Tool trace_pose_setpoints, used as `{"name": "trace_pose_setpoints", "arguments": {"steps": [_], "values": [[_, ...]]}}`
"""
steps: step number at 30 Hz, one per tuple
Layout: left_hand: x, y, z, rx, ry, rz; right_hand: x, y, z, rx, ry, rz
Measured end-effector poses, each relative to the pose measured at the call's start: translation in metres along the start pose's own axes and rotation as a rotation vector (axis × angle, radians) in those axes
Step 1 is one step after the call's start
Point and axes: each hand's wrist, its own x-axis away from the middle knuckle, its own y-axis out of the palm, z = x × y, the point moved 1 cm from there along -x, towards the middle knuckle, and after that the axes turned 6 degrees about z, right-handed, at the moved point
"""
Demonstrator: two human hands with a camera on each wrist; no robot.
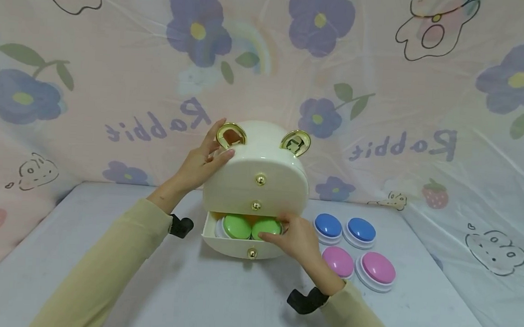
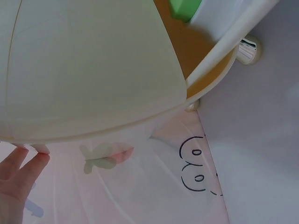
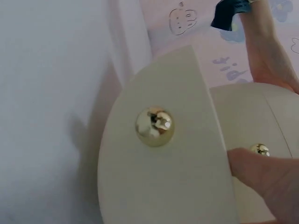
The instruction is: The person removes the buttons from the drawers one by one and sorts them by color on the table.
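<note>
A cream bear-eared drawer box [image 1: 256, 163] with gold-rimmed ears stands upright, its bottom drawer [image 1: 227, 247] pulled out. Two green push buttons with domed tops lie in that drawer, a left one [image 1: 236, 226] and a right one [image 1: 264, 225]. My left hand [image 1: 199, 165] holds the box's upper left side by the ear, thumb in front; two of its fingers [image 2: 29, 170] touch the shell in the left wrist view. My right hand [image 1: 300, 238] grips the right green button, thumb over its front and fingers at its far side. In the right wrist view the drawer front hides that button.
Right of the box, two blue buttons [image 1: 328, 225] stand behind two pink buttons [image 1: 378, 268] on the white tabletop [image 1: 217, 301]. A gold knob [image 3: 154, 126] sticks out of the drawer front. Behind hangs a patterned cloth [image 1: 257, 93].
</note>
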Motion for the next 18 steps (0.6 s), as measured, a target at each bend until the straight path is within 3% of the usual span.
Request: {"name": "trace_pose_setpoints", "arguments": {"steps": [6, 14, 18], "values": [[0.000, -0.001, -0.002, -0.002, 0.001, 0.005, -0.008, -0.004, -0.001, 0.019, -0.017, -0.129], [0.000, -0.001, -0.001, 0.006, 0.008, 0.005, -0.031, -0.008, 0.010, -0.080, -0.320, -0.395], [-0.001, -0.001, -0.002, 0.000, 0.004, 0.009, -0.032, -0.007, 0.013, -0.026, -0.375, -0.414]]}}
